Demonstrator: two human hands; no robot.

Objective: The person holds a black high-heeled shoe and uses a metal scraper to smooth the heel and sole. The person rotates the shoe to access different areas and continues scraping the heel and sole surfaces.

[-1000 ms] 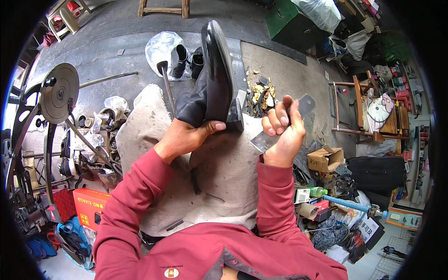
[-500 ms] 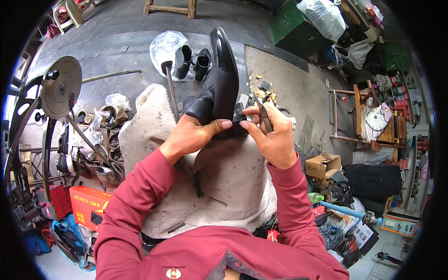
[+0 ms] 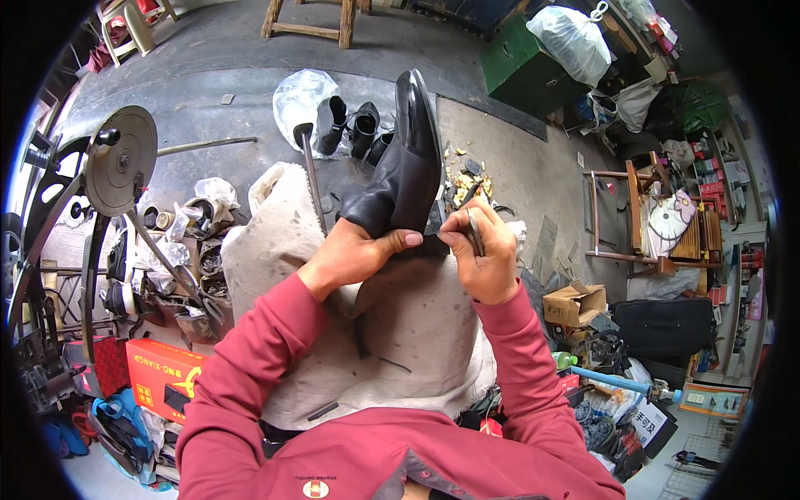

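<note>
A black leather boot (image 3: 406, 158) rests across my lap, its toe pointing away from me and its sole side facing right. My left hand (image 3: 350, 254) is closed round the boot near the heel, thumb pressed along the heel edge. Close beside it, my right hand (image 3: 492, 258) grips a slim metal knife-like blade (image 3: 476, 233). Its thumb and index finger also pinch near the dark heel edge; whether they hold a piece of it I cannot tell. A stained beige cloth (image 3: 417, 342) covers my lap, with thin dark scraps (image 3: 322, 411) lying on it.
Beyond the boot stand black shoes (image 3: 363, 129) by a clear plastic bag (image 3: 302, 100). Yellowish scraps (image 3: 461, 179) litter the floor. At left is a metal machine with a round wheel (image 3: 123, 160), above an orange-red box (image 3: 158, 375). An open cardboard box (image 3: 575, 306) sits at right.
My right fingers have drawn in tighter at the heel edge, and the blade has shifted in that hand. My left hand keeps its hold on the boot. The whole view has shifted slightly.
</note>
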